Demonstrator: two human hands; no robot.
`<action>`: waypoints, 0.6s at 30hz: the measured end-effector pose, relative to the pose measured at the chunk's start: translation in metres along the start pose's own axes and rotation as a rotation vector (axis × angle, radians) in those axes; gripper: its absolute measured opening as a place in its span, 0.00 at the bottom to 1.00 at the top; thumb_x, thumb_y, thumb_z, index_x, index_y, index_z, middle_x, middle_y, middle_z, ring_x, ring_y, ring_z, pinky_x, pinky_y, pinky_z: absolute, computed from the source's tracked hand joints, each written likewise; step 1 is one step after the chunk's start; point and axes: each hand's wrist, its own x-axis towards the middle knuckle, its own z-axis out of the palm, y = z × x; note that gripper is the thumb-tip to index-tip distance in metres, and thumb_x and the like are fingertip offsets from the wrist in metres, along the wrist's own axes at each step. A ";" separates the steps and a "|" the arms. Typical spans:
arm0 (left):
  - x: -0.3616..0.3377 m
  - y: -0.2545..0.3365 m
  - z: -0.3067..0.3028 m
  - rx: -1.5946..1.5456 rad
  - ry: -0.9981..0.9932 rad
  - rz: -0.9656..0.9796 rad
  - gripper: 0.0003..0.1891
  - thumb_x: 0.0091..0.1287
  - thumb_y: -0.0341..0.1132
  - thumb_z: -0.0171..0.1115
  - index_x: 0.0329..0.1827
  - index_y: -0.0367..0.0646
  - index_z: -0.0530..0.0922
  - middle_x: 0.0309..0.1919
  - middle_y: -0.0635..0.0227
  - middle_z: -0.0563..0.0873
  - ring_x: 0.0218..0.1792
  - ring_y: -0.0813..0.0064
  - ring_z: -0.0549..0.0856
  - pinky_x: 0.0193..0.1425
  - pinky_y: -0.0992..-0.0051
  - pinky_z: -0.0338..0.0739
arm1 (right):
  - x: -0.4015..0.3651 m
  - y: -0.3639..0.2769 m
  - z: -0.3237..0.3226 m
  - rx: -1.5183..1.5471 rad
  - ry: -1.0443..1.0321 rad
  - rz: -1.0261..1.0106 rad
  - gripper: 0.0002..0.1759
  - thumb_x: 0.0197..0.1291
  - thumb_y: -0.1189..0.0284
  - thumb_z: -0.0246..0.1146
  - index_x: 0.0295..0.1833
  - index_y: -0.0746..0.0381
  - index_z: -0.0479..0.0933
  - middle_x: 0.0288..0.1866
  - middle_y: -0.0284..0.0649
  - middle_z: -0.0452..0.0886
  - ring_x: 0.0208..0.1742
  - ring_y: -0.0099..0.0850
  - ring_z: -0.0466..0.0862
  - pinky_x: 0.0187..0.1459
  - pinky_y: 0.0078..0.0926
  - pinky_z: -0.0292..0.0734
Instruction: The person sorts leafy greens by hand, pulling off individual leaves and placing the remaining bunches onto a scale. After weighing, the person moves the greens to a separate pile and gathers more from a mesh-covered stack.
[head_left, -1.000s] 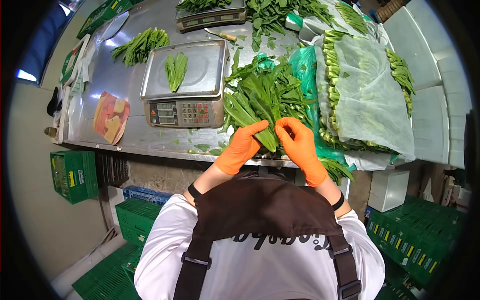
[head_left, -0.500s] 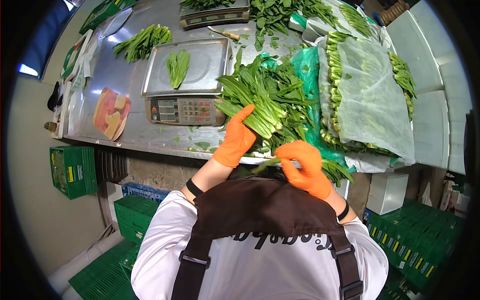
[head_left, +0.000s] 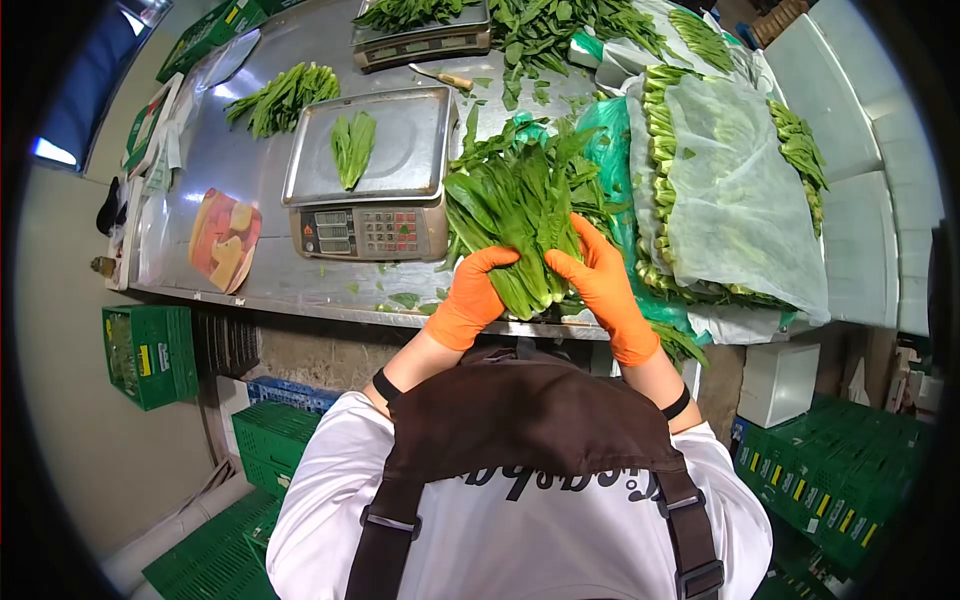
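Orange-gloved hands [head_left: 472,302], earlier apart, now both hold leafy greens [head_left: 522,228].

The sole view looks forward and steeply down from the wearer's head, the brown apron [head_left: 530,415] close beneath, the steel table [head_left: 265,170] farther off; it is so wide that the table's near edge bows.

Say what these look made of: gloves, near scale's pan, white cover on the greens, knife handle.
Gloves: probably thin nitrile or latex, matte orange; they cling and crease.
Pan: metal, likely stainless; grey, soft sheen.
White cover: thin nonwoven fabric or film; translucent, wrinkled.
Knife handle: maybe wood, by its tan colour; too small to confirm.
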 end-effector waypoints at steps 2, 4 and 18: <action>-0.002 0.000 -0.008 -0.008 -0.057 -0.045 0.19 0.65 0.25 0.54 0.59 0.35 0.72 0.54 0.62 0.79 0.55 0.65 0.79 0.61 0.66 0.75 | -0.002 0.005 0.003 0.091 0.071 0.028 0.41 0.56 0.73 0.69 0.70 0.72 0.56 0.65 0.48 0.70 0.65 0.32 0.71 0.64 0.29 0.65; -0.001 -0.003 -0.010 0.103 -0.029 0.003 0.19 0.66 0.28 0.56 0.60 0.36 0.71 0.54 0.63 0.79 0.55 0.66 0.79 0.61 0.67 0.74 | -0.003 0.000 0.008 0.251 0.058 0.053 0.38 0.55 0.77 0.68 0.69 0.72 0.59 0.62 0.45 0.73 0.61 0.30 0.73 0.62 0.26 0.68; 0.005 0.007 0.010 0.116 0.096 -0.010 0.23 0.59 0.24 0.58 0.60 0.33 0.70 0.52 0.56 0.81 0.51 0.62 0.82 0.56 0.64 0.78 | -0.005 -0.003 0.015 0.358 0.076 0.014 0.29 0.64 0.67 0.62 0.66 0.68 0.64 0.57 0.38 0.77 0.56 0.25 0.76 0.57 0.23 0.70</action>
